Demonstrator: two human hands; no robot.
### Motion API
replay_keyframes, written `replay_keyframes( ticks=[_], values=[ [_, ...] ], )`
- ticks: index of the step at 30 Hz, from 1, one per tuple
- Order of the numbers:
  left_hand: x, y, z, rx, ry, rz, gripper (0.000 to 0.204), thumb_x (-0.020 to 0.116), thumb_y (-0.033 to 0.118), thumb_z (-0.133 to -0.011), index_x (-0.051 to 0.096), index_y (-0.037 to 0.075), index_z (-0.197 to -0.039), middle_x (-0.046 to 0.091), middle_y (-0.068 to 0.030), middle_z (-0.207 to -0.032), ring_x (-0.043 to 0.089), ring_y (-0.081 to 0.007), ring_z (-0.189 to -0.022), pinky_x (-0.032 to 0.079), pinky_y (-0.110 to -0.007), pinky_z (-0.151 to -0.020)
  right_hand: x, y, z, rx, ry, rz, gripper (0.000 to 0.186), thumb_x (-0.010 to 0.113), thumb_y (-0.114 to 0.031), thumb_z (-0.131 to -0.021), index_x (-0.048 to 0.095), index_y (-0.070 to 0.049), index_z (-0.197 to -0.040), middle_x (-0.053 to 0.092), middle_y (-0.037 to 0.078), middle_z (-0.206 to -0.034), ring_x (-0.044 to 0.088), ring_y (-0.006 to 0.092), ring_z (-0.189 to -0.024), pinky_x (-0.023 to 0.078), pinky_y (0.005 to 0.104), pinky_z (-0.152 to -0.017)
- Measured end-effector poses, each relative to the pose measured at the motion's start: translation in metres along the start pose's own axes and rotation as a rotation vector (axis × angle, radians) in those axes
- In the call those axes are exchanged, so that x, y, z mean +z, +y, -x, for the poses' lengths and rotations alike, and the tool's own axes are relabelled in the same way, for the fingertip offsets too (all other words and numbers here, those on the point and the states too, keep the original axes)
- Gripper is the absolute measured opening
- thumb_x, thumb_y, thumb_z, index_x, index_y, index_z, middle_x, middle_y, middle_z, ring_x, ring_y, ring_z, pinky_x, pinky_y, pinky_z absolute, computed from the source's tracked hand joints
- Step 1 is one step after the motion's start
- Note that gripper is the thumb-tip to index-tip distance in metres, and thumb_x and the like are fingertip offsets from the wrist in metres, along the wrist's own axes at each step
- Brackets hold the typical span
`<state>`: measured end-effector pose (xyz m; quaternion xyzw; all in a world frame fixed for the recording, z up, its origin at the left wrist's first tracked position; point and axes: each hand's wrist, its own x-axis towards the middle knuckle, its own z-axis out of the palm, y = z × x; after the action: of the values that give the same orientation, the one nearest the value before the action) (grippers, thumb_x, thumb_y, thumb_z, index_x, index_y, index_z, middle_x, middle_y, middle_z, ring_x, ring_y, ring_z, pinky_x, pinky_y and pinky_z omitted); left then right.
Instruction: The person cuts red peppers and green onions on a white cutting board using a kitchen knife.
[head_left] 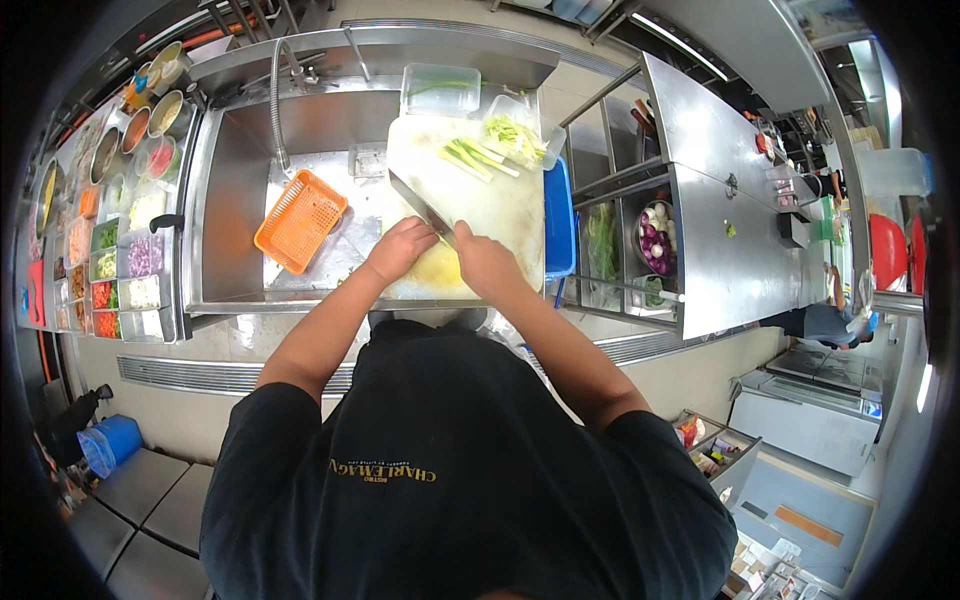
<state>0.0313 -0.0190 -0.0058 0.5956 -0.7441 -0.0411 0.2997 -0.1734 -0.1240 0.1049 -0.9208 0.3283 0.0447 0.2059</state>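
Note:
My right hand point(484, 262) is closed around the handle of a kitchen knife point(418, 202), whose blade points away and to the left over a white cutting board point(410, 140). Close against the blade, my left hand point(402, 248) has its fingers curled together; what they hold, if anything, is hidden. Pale green stalks point(478, 158) lie on the far part of the board. Beyond them, a clear container point(548, 150) holds cut pale green pieces point(514, 136). Another clear plastic container point(440, 88) stands at the board's far edge, with a little green in it.
The board rests over a steel sink point(232, 190) holding an orange basket point(300, 222) and a hose tap point(277, 110). A blue bin point(560, 220) stands right of the board. Trays of chopped vegetables point(120, 260) line the left; a steel table point(735, 230) stands right. A person point(822, 322) is far right.

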Motion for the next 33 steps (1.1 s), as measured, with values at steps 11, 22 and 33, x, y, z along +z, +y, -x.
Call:
replay_keyframes(
  ticks=[11,22,33],
  values=[
    [0.003,0.002,0.004,-0.021,0.008,0.048,0.024,0.072,0.005,-0.091,0.079,0.005,-0.114,0.077,-0.009,-0.121,0.074,-0.0288,-0.116,0.064,-0.039,-0.097,0.004,-0.01,-0.003,0.019,-0.028,-0.078,0.02,0.056,-0.02,-0.114,0.048,-0.002,-0.121,0.076,0.028,-0.091,0.075,0.0522,-0.09,0.058,0.0628,-0.078],
    [0.011,0.033,-0.013,-0.109,0.07,0.237,0.023,0.077,-0.001,-0.09,0.077,0.003,-0.112,0.078,-0.0146,-0.117,0.074,-0.0361,-0.112,0.062,-0.045,-0.098,-0.039,0.031,0.024,0.087,0.13,-0.222,0.024,0.061,-0.026,-0.113,0.05,-0.006,-0.121,0.073,0.03,-0.085,0.072,0.0536,-0.082,0.054,0.0642,-0.072],
    [0.038,0.071,-0.027,-0.451,-0.093,0.219,0.046,0.07,0.017,-0.105,0.065,-0.005,-0.144,0.06,-0.0324,-0.155,0.052,-0.0526,-0.148,0.034,-0.059,-0.133,-0.055,0.059,0.098,-0.232,0.437,0.25,0.015,0.071,-0.016,-0.098,0.067,-0.017,-0.112,0.074,0.003,-0.089,0.074,0.0292,-0.081,0.047,0.0383,-0.076]
  ],
)
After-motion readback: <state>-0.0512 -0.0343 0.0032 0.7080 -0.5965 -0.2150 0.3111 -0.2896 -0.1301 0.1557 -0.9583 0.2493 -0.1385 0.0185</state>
